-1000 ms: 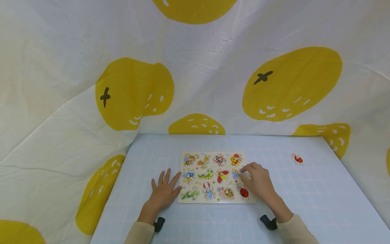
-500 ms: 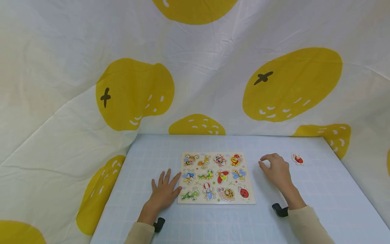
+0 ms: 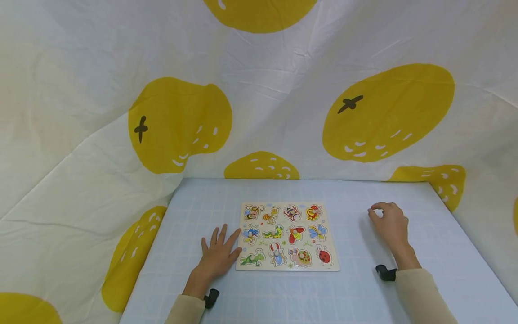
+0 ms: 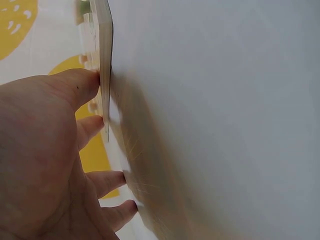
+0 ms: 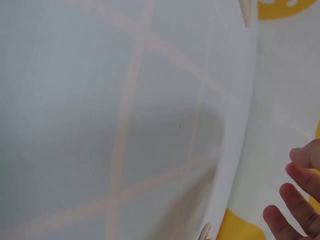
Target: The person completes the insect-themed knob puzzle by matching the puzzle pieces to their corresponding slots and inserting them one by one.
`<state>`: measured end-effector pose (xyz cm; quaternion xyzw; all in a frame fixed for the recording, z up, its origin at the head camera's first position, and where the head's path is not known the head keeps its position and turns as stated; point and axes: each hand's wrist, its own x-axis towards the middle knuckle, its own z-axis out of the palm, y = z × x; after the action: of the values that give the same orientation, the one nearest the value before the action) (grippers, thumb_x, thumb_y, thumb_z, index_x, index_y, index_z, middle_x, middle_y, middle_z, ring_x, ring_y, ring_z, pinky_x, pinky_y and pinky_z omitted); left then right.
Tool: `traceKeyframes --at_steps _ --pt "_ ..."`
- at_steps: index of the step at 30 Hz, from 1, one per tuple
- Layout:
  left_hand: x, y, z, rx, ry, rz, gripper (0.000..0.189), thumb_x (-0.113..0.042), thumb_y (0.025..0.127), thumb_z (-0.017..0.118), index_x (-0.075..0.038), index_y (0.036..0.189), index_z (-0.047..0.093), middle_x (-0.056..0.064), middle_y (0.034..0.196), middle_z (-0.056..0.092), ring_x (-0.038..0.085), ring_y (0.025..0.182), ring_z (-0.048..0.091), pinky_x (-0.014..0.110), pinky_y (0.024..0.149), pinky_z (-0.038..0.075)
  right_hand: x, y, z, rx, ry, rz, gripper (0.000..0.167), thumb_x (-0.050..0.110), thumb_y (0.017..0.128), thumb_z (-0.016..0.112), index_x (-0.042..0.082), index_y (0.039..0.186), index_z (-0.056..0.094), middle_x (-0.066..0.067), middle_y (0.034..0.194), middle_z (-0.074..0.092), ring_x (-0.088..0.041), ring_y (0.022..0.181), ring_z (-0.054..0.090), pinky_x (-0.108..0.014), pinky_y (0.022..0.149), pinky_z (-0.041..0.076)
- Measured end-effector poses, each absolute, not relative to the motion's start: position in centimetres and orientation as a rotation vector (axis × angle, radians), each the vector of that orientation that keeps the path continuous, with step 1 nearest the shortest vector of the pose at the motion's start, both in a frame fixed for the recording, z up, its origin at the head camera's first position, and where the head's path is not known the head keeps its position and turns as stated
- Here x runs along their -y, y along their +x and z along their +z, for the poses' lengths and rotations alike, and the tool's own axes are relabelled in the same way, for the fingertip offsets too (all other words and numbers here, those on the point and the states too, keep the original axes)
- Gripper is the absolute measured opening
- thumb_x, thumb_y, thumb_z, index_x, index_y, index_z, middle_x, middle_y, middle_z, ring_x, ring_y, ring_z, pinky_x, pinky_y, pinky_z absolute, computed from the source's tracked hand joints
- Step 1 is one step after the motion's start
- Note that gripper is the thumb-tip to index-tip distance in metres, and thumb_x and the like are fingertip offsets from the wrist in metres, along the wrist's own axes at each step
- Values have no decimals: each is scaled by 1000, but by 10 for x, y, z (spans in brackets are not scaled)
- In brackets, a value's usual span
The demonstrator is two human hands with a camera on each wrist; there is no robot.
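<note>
A wooden peg puzzle board (image 3: pixel 287 267) with several colourful insect pieces lies flat on the table. My left hand (image 3: pixel 216 256) rests at its left edge with the fingers spread. In the left wrist view, the thumb (image 4: pixel 80 86) and a fingertip touch the board's side (image 4: pixel 106 65), and other fingertips rest on the tabletop. To the right of the board, my right hand (image 3: pixel 391 226) hovers over the table, fingers loosely bent, holding nothing visible. It hides the loose ladybug piece from the head view. A thin piece edge (image 5: pixel 204 232) shows low in the right wrist view.
A pale checked cloth (image 3: pixel 299 297) covers the table. Behind and beside it hangs a white curtain (image 3: pixel 279 90) with large yellow fruit shapes. A black wrist strap mount (image 3: pixel 386 273) sits by each sleeve.
My right hand has let go of the blue-winged bee piece on the board and moved right, over the loose ladybug piece. My left hand stays where it was.
</note>
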<state>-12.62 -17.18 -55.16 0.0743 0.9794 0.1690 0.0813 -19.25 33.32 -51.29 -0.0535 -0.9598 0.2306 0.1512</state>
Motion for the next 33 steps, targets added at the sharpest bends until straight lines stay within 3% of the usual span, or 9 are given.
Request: traceKeyframes --at_steps 10,21,33 --pt "172 -125 -553 -2925 224 492 61 -47 101 55 -28 156 37 19 164 16 46 149 6 77 107 1 -371 -202 -518 2747 -324 667 27 18 96 60 -6 106 68 -29 96 60 -46 91 54 -61 69 37" --pt "172 -127 -556 -2910 222 475 62 -48 102 53 -29 157 35 19 165 14 45 149 5 76 108 0 -401 -213 -526 2839 -503 711 38 21 100 57 -11 122 58 -34 113 49 -54 108 41 -67 83 31" --pt "173 -128 -556 -2914 221 462 62 -48 102 53 -29 158 34 18 165 14 45 149 4 76 108 0 -423 -220 -538 2891 -573 744 35 22 100 55 -9 115 63 -34 112 53 -53 104 45 -66 80 32"
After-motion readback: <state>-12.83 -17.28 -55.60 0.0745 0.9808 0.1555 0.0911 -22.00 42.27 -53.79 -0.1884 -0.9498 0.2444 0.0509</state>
